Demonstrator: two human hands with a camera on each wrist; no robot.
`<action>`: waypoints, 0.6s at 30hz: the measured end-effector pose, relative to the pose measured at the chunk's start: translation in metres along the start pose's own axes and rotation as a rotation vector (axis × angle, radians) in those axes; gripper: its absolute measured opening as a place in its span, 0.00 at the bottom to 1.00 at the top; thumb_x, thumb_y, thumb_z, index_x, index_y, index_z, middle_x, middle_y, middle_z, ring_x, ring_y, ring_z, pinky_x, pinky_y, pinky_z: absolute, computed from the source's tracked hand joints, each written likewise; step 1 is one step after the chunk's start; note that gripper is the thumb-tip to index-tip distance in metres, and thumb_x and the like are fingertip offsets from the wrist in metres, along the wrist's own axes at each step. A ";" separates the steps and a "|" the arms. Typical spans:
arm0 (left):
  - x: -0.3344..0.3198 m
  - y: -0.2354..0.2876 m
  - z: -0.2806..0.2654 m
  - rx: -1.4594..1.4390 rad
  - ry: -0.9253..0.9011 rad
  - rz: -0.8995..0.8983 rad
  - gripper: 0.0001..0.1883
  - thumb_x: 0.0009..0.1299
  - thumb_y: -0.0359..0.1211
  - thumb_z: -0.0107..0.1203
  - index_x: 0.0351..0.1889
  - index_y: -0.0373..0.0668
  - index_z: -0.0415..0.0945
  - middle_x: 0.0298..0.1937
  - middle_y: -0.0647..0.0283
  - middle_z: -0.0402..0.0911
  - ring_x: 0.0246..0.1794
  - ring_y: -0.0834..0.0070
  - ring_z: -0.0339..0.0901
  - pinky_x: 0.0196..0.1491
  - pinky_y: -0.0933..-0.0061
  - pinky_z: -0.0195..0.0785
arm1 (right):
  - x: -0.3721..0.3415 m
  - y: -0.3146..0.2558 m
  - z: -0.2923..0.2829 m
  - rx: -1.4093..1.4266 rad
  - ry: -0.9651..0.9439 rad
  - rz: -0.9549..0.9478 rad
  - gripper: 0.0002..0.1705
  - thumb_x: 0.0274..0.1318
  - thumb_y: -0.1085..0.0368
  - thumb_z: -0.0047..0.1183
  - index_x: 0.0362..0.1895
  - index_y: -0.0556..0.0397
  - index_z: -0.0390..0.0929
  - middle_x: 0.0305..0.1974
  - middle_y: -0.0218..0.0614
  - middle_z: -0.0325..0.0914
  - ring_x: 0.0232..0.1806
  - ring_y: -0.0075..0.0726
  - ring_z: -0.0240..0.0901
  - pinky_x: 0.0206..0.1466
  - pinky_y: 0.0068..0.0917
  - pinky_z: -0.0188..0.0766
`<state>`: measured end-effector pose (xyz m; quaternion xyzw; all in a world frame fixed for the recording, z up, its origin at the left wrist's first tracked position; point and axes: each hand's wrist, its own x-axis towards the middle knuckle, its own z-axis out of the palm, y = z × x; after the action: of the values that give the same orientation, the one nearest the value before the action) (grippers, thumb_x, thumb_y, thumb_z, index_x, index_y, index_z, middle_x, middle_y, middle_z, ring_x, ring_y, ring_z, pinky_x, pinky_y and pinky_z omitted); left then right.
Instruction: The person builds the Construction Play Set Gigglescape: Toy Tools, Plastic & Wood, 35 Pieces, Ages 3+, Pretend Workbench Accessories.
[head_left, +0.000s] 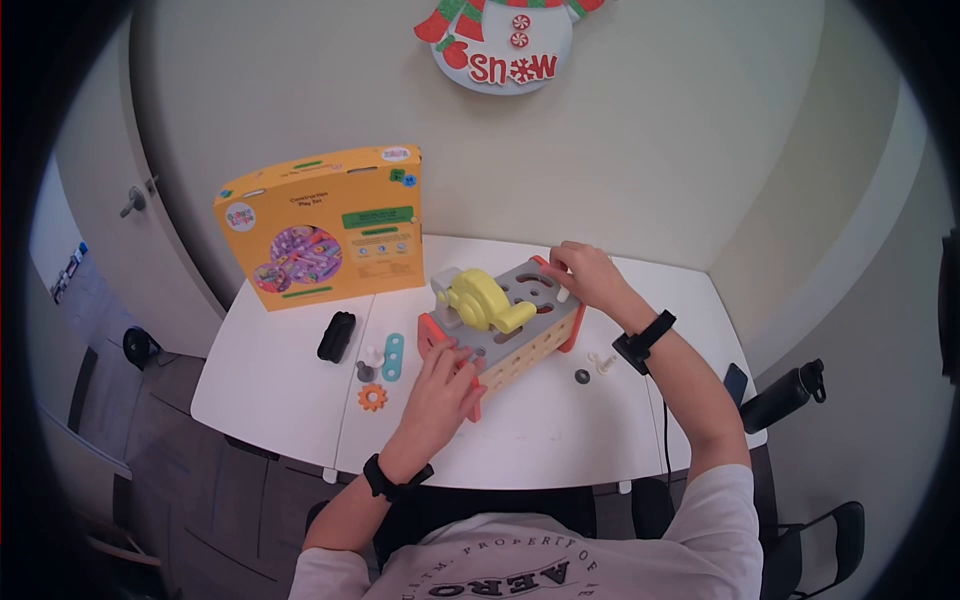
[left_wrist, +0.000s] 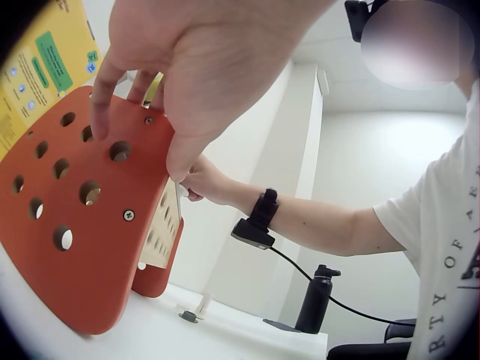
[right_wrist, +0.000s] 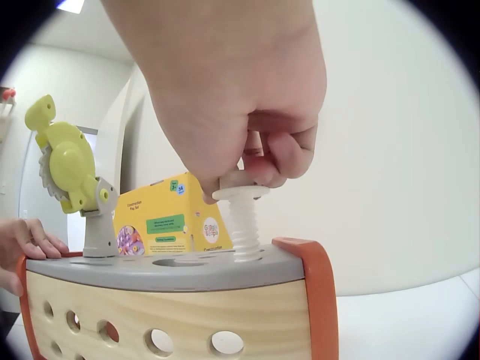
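A toy workbench point(head_left: 520, 357) with a grey top, pale wooden sides and orange-red end panels stands on the table. At its far right end, my right hand point(right_wrist: 240, 97) pinches the head of a white plastic screw point(right_wrist: 244, 225). The screw stands upright at a hole in the grey top, most of its thread showing above. My left hand point(head_left: 436, 398) grips the workbench's left end, fingers over the top of the end panel point(left_wrist: 82, 202) and thumb along its edge. Between the hands, a yellow-green toy circular saw point(head_left: 480, 300) sits on a grey mount.
Left of the workbench lie a black case point(head_left: 337, 337), a teal strip point(head_left: 393, 357), an orange gear point(head_left: 372, 397) and small grey and white pieces. To its right are a dark nut point(head_left: 582, 377) and pale screws point(head_left: 604, 363). Behind stands a yellow box point(head_left: 330, 235); a black bottle point(head_left: 785, 397) is far right.
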<state>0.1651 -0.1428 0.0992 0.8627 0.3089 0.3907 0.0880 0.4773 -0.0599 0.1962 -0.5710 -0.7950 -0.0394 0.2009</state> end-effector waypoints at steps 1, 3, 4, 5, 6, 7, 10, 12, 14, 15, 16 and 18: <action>-0.001 0.000 0.001 -0.007 -0.003 -0.006 0.18 0.65 0.29 0.70 0.51 0.36 0.80 0.60 0.52 0.77 0.71 0.49 0.67 0.67 0.55 0.69 | 0.000 -0.001 -0.004 0.033 -0.025 -0.003 0.18 0.66 0.55 0.63 0.35 0.59 0.81 0.37 0.45 0.81 0.36 0.52 0.80 0.41 0.43 0.77; -0.001 -0.001 0.000 -0.011 -0.006 -0.008 0.17 0.64 0.29 0.70 0.49 0.36 0.80 0.60 0.52 0.77 0.71 0.48 0.67 0.67 0.54 0.69 | -0.004 -0.002 -0.016 0.100 -0.078 -0.009 0.16 0.64 0.57 0.64 0.37 0.59 0.84 0.38 0.46 0.82 0.37 0.50 0.80 0.41 0.42 0.77; -0.001 -0.001 0.000 -0.007 -0.005 -0.003 0.17 0.64 0.29 0.70 0.49 0.36 0.80 0.60 0.52 0.77 0.71 0.48 0.67 0.67 0.54 0.69 | -0.006 -0.002 -0.021 0.166 -0.107 0.004 0.15 0.64 0.58 0.65 0.38 0.59 0.85 0.38 0.45 0.82 0.37 0.47 0.80 0.41 0.39 0.78; -0.001 -0.001 0.000 -0.003 -0.005 0.002 0.17 0.64 0.29 0.70 0.49 0.36 0.79 0.60 0.52 0.77 0.71 0.48 0.67 0.67 0.54 0.69 | -0.008 -0.001 -0.027 0.231 -0.135 0.018 0.13 0.64 0.60 0.65 0.39 0.59 0.86 0.38 0.44 0.83 0.37 0.44 0.81 0.41 0.37 0.79; -0.001 -0.001 0.000 -0.003 -0.002 0.004 0.17 0.64 0.29 0.70 0.49 0.36 0.80 0.60 0.52 0.77 0.71 0.48 0.67 0.67 0.54 0.69 | -0.010 0.002 -0.031 0.297 -0.163 0.032 0.12 0.64 0.61 0.65 0.40 0.59 0.88 0.37 0.43 0.83 0.38 0.42 0.82 0.40 0.35 0.80; -0.001 -0.002 0.000 -0.002 0.000 0.006 0.17 0.64 0.29 0.70 0.50 0.36 0.80 0.60 0.52 0.77 0.71 0.48 0.67 0.67 0.54 0.69 | -0.011 0.007 -0.033 0.309 -0.176 -0.009 0.12 0.64 0.61 0.66 0.41 0.59 0.88 0.38 0.44 0.83 0.38 0.41 0.82 0.40 0.34 0.80; -0.002 -0.001 0.002 0.004 0.001 0.008 0.18 0.64 0.29 0.70 0.51 0.36 0.80 0.61 0.52 0.77 0.71 0.48 0.67 0.67 0.54 0.69 | -0.012 0.017 -0.035 0.290 -0.199 -0.085 0.13 0.63 0.61 0.67 0.40 0.60 0.88 0.37 0.44 0.84 0.35 0.40 0.82 0.39 0.34 0.81; -0.001 -0.001 0.001 0.009 0.001 0.006 0.18 0.64 0.29 0.70 0.52 0.37 0.80 0.61 0.52 0.77 0.71 0.48 0.67 0.67 0.54 0.69 | -0.009 0.020 -0.034 0.198 -0.193 -0.079 0.13 0.62 0.61 0.68 0.37 0.61 0.88 0.33 0.45 0.84 0.31 0.41 0.81 0.36 0.34 0.80; -0.001 0.000 0.000 0.006 -0.009 0.002 0.19 0.64 0.29 0.70 0.52 0.37 0.80 0.61 0.52 0.77 0.71 0.48 0.67 0.67 0.54 0.69 | -0.006 0.007 -0.037 0.076 -0.234 0.048 0.17 0.63 0.57 0.67 0.33 0.61 0.87 0.27 0.45 0.82 0.27 0.43 0.80 0.34 0.36 0.77; -0.001 0.001 0.000 0.004 -0.008 0.004 0.19 0.64 0.29 0.70 0.52 0.37 0.80 0.61 0.52 0.77 0.71 0.48 0.67 0.67 0.54 0.69 | -0.004 0.000 -0.037 0.014 -0.255 0.113 0.20 0.64 0.54 0.66 0.31 0.61 0.86 0.24 0.46 0.81 0.26 0.44 0.79 0.32 0.38 0.76; -0.001 0.000 0.000 0.002 -0.006 0.007 0.19 0.64 0.29 0.70 0.52 0.36 0.80 0.61 0.52 0.77 0.71 0.48 0.67 0.67 0.54 0.69 | -0.003 -0.002 -0.033 -0.055 -0.230 0.112 0.22 0.65 0.52 0.64 0.30 0.61 0.86 0.22 0.46 0.80 0.24 0.46 0.78 0.32 0.39 0.75; 0.000 0.000 0.000 0.003 -0.003 0.011 0.19 0.64 0.29 0.70 0.52 0.36 0.80 0.61 0.52 0.77 0.71 0.48 0.67 0.67 0.54 0.69 | -0.003 -0.001 -0.020 -0.192 -0.177 0.110 0.28 0.68 0.46 0.61 0.27 0.60 0.84 0.18 0.46 0.78 0.21 0.49 0.76 0.30 0.41 0.73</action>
<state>0.1646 -0.1427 0.0993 0.8652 0.3044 0.3893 0.0851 0.4826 -0.0686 0.2142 -0.6317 -0.7696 -0.0537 0.0764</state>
